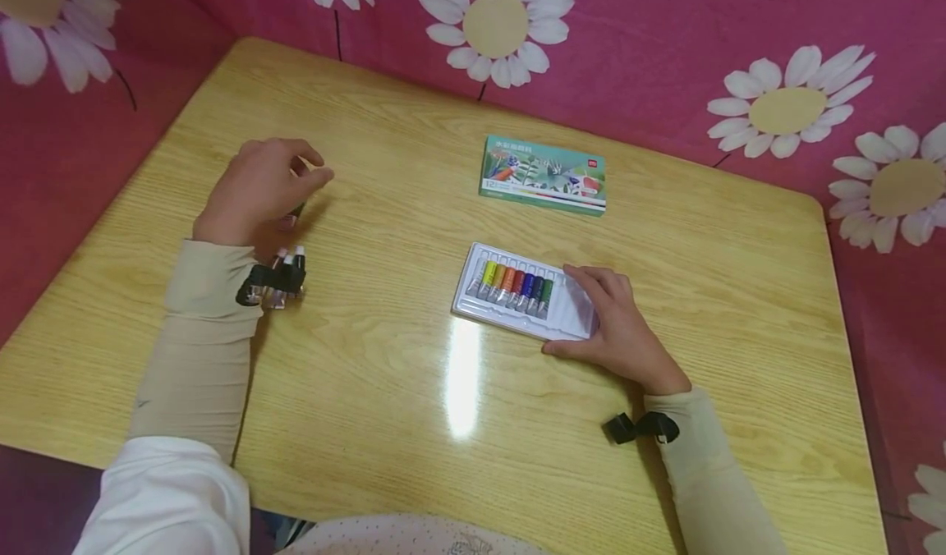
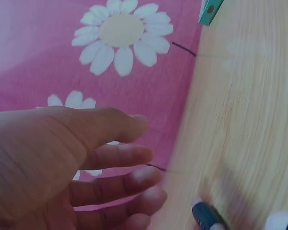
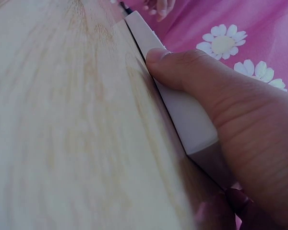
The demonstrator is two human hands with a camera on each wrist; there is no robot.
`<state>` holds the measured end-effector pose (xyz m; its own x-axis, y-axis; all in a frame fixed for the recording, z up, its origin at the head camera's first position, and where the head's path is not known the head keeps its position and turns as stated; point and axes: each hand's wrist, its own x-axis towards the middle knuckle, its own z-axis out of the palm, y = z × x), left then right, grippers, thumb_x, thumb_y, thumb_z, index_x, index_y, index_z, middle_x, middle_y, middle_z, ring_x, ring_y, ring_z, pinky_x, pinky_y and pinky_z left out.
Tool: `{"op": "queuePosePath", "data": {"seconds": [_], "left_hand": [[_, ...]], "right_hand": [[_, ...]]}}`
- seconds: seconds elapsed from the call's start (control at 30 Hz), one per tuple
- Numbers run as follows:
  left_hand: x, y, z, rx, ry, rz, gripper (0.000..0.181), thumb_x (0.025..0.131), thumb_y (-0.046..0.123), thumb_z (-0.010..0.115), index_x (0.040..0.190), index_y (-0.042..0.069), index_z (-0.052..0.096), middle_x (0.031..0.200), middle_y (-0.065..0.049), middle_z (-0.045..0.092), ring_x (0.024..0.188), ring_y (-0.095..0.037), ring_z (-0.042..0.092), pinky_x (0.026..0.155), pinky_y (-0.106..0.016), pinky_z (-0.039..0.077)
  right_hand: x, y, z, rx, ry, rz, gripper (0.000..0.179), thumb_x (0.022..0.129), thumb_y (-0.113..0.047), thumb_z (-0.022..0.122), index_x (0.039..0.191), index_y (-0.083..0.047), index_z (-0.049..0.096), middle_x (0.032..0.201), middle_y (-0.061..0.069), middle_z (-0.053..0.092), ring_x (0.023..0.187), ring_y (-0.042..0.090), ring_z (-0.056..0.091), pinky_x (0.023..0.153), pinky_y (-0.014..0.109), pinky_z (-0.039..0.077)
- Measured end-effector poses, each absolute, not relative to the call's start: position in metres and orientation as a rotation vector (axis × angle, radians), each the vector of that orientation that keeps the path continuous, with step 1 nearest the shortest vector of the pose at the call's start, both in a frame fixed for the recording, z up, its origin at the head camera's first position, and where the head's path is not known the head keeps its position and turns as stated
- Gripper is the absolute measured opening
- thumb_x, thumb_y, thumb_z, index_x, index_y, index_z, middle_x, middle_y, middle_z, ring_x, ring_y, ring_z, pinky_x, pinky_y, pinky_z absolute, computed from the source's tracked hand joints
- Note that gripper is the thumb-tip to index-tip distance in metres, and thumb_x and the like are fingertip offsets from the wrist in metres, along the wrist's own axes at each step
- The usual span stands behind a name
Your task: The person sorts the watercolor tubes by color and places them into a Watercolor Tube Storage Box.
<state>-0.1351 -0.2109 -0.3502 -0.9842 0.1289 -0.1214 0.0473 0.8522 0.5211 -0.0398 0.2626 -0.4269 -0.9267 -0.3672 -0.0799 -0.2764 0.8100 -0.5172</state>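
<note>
A white plastic tray (image 1: pixel 571 313) lies on the table with a row of small paint tubes (image 1: pixel 510 286) in its slots, running from yellow through red and blue to green. My right hand (image 1: pixel 624 325) grips the tray's right end, thumb along the near side and fingers at the far side. Over the table's left part hovers my left hand (image 1: pixel 262 181), its fingers loosely bent with nothing between them. Below it a dark tube (image 2: pixel 206 216) lies on the table. Several more loose tubes (image 1: pixel 299 257) lie by the left wrist, partly hidden by the wrist strap.
A green illustrated paint box (image 1: pixel 543 175) lies flat behind the tray. The wooden table (image 1: pixel 384 391) ends at a pink cloth (image 1: pixel 636 38) with large white flowers, at the back and sides.
</note>
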Motion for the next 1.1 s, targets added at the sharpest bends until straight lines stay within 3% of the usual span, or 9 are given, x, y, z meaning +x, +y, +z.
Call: {"op": "queuePosePath", "data": {"seconds": [0.3, 0.6, 1.1], "left_hand": [[-0.139, -0.236, -0.355, 0.035, 2.781, 0.72, 0.05, 0.105, 0.036, 0.045, 0.144, 0.006, 0.055, 0.136, -0.031, 0.061, 0.124, -0.047, 0.056, 0.101, -0.063, 0.045], [-0.139, -0.245, -0.357, -0.033, 2.717, 0.687, 0.051, 0.099, 0.029, 0.058, 0.145, 0.006, 0.053, 0.139, -0.029, 0.06, 0.124, -0.045, 0.058, 0.098, -0.063, 0.045], [-0.141, -0.24, -0.363, -0.014, 2.718, 0.685, 0.048, 0.097, 0.031, 0.066, 0.138, 0.007, 0.059, 0.133, -0.028, 0.063, 0.119, -0.041, 0.059, 0.095, -0.058, 0.047]], "right_hand": [[-0.039, 0.262, -0.426, -0.518, 2.824, -0.763, 0.116, 0.066, -0.055, 0.094, 0.161, -0.022, 0.035, 0.157, 0.013, 0.037, 0.142, 0.032, 0.029, 0.115, 0.059, 0.038], [-0.039, 0.261, -0.425, -0.507, 2.819, -0.764, 0.117, 0.066, -0.054, 0.094, 0.161, -0.022, 0.035, 0.157, 0.013, 0.037, 0.141, 0.032, 0.029, 0.114, 0.059, 0.038], [-0.039, 0.261, -0.426, -0.5, 2.815, -0.76, 0.116, 0.067, -0.056, 0.093, 0.161, -0.023, 0.035, 0.158, 0.013, 0.036, 0.142, 0.032, 0.029, 0.114, 0.06, 0.039]]}}
